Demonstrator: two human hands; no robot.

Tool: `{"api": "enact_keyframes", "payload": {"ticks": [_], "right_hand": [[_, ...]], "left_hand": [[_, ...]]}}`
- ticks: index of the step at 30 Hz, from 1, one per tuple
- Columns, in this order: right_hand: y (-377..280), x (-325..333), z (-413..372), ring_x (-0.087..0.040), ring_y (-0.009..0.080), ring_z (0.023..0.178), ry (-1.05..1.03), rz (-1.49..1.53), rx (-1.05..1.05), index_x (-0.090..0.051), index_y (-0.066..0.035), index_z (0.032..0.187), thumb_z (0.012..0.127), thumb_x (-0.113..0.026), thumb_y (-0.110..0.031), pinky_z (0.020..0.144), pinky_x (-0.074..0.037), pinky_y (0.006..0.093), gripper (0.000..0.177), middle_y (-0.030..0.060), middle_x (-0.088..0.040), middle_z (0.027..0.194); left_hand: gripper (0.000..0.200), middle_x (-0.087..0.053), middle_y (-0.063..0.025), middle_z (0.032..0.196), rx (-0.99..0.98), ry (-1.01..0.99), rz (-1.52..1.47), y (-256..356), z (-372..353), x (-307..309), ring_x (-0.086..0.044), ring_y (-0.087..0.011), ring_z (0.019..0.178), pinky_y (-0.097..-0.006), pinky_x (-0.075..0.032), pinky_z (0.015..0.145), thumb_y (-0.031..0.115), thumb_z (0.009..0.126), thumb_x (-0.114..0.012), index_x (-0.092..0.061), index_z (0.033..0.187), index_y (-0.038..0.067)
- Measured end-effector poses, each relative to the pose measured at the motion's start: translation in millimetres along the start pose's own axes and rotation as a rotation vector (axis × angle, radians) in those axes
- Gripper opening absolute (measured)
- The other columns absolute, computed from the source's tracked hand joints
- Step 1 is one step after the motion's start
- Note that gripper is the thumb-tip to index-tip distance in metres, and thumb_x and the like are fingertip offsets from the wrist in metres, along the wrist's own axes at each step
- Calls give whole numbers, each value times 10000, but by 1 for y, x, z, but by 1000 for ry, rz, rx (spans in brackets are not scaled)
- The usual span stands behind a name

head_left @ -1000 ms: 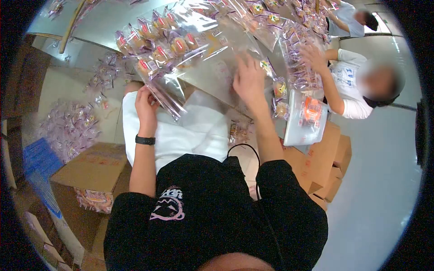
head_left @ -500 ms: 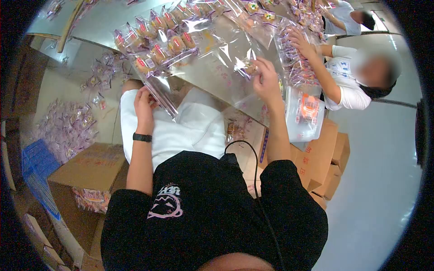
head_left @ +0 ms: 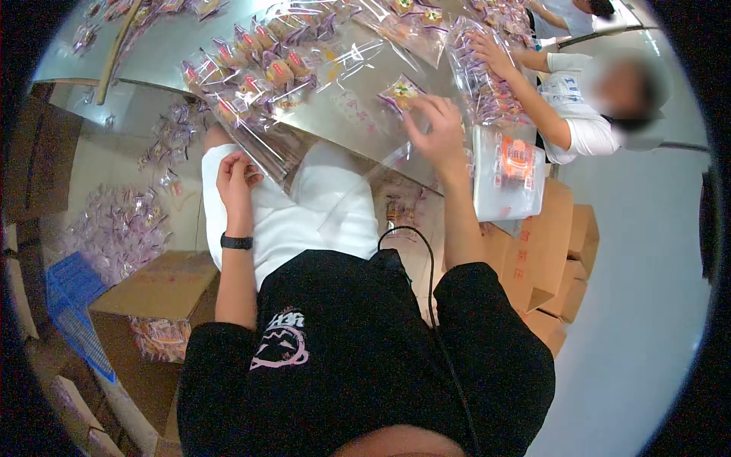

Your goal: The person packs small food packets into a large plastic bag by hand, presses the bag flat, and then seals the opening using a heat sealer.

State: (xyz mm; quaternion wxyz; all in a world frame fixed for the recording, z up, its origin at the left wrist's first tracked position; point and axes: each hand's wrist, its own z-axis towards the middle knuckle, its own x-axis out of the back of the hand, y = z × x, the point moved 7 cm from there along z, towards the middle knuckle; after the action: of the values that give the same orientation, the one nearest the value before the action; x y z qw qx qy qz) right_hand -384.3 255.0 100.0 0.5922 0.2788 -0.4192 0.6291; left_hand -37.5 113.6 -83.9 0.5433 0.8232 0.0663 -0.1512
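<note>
A large clear plastic bag [head_left: 272, 156] holds rows of wrapped, round brown pastries [head_left: 278, 71] and hangs over the table edge above my lap. My left hand [head_left: 237, 179] has its fingers curled at the bag's near edge; its fingertips are partly hidden. On the table, a small wrapped packet [head_left: 401, 93] with purple edges and a green-and-yellow print lies just beyond the fingertips of my right hand [head_left: 439, 131]. That hand is open, thumb and forefinger apart. Loose clear film hangs below it toward my lap.
At the right, a co-worker's hand [head_left: 491, 55] rests on bagged packets [head_left: 487, 84]. A white tub [head_left: 509, 183] with an orange label stands near cartons [head_left: 541, 244]. Packets [head_left: 122, 228] lie piled on the floor at left, near a blue basket [head_left: 76, 282] and a cardboard box [head_left: 156, 286].
My right hand has moved slightly left and down, its fingers spreading away from the small packet, which now lies flatter and further up-left. My left hand has shifted slightly down beside the bag.
</note>
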Motion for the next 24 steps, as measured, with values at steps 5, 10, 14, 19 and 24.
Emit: {"api": "enact_keyframes", "payload": {"ticks": [5,10,14,19,24], "right_hand": [[88,-19,-22,-654,288,1077,132,292,-592,-718,-53,1152,921,-621,-91,971,-492,383,254,107,-712,1142],[97,-29,4,-630,223,1178,-166,272,-330,-672,-31,1280,911,-605,-9,944,-513,354,376,116,-646,1368],[120,-43,10,-556,269,1308,-311,418,-537,-631,-58,1355,845,-759,-142,1069,-446,374,533,114,-603,1417],[125,-68,15,-502,263,1346,-489,412,-434,-576,-58,1421,765,-867,-268,1144,-373,395,747,131,-543,1473],[96,-16,29,-527,254,1302,-145,176,-477,-552,-39,1418,779,-846,-148,1106,-415,402,712,115,-596,1369]], "left_hand": [[164,-639,-26,928,-63,-44,-121,12,-11,-2,-636,-128,810,-284,-567,683,137,1001,-620,-616,1131,38],[117,-643,-7,923,-308,45,193,28,-16,16,-623,-107,808,-219,-490,690,111,998,-620,-644,1090,44],[143,-674,-54,921,-468,218,607,45,-12,42,-609,-172,783,-313,-478,748,164,956,-656,-681,1000,31],[142,-709,-99,962,-651,169,1064,51,-9,37,-604,-308,912,-415,-466,838,171,884,-678,-712,978,70],[124,-709,-87,951,-577,148,1033,48,3,34,-595,-312,945,-420,-459,855,183,869,-685,-727,939,90]]}}
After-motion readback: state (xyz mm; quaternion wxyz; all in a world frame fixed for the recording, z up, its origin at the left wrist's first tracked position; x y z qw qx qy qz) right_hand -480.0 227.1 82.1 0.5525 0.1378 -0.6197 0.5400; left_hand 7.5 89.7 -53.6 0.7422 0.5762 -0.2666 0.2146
